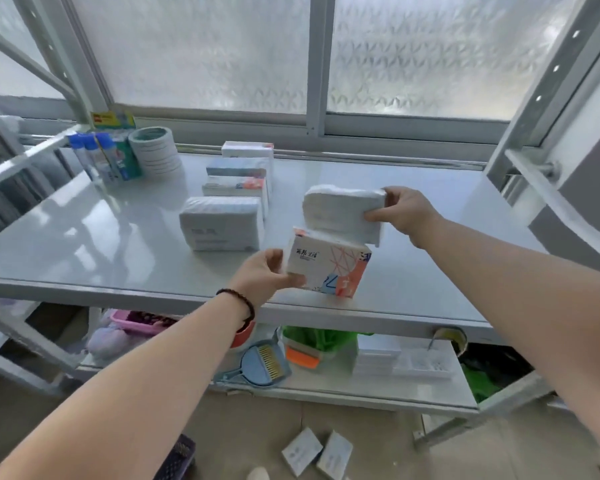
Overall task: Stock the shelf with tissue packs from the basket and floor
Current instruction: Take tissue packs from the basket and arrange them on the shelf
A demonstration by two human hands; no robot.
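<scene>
My left hand grips the left end of a patterned tissue pack standing near the front edge of the white shelf. My right hand holds a plain white tissue pack by its right end, just above and behind the patterned one. Several more tissue packs sit in a row on the shelf: a white one in front, patterned ones behind it. Two packs lie on the floor below. A dark basket's corner shows at the bottom edge.
Stacked tape rolls and blue-capped bottles stand at the shelf's back left. The lower shelf holds a pink basket, a blue dustpan with brush, green items and white boxes. Frosted windows stand behind; shelf uprights flank both sides.
</scene>
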